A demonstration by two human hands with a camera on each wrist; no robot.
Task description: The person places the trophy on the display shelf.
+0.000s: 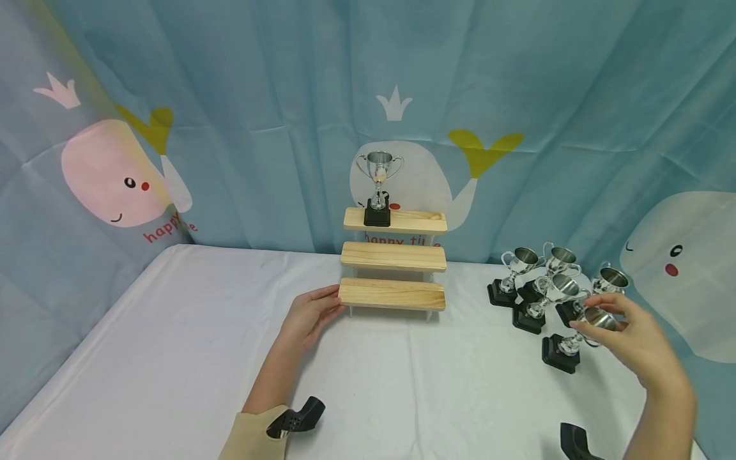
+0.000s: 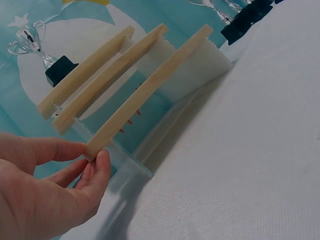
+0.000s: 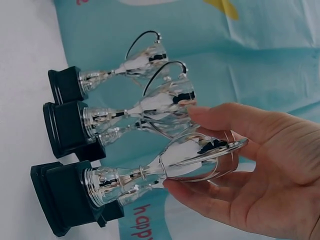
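Below the rightmost whale (image 1: 690, 281) stands "happy" (image 3: 140, 222) (right-wrist view only); left hand (image 1: 312, 314) pinches shelf (image 1: 393, 257), right hand (image 1: 635, 335) grips trophy (image 1: 599, 317).

Trophy (image 1: 379, 174) atop rack (image 1: 393, 257); other trophies (image 1: 560, 289) right of rack.

An improvised indoor booth is suggested: a white-clothed table (image 1: 190, 358) is enclosed at the back and sides by blue curtains (image 1: 259, 172), which are printed with cartoon whales (image 1: 109, 176), crowns (image 1: 60, 97) and red lettering (image 1: 163, 228); the kind of building cannot be told
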